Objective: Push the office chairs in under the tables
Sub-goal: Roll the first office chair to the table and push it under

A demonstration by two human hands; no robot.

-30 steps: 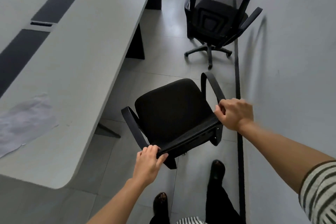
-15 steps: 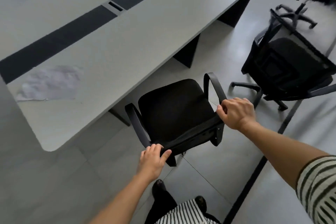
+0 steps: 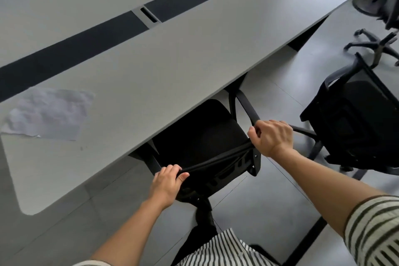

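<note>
Got my left hand (image 3: 166,183) curled over the near backrest corner of this black padded office chair (image 3: 198,136), thumb tucked under. My right hand (image 3: 272,138) grips the other corner, by the armrest. The seat's front is under the long grey worktop (image 3: 151,71), and a black mesh chair (image 3: 356,125) sits off to the right.

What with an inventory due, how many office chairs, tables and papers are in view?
Office chairs: 3, the held chair, the near chair, the far chair
Gray table: 1
Crumpled paper: 1
Total: 5
</note>
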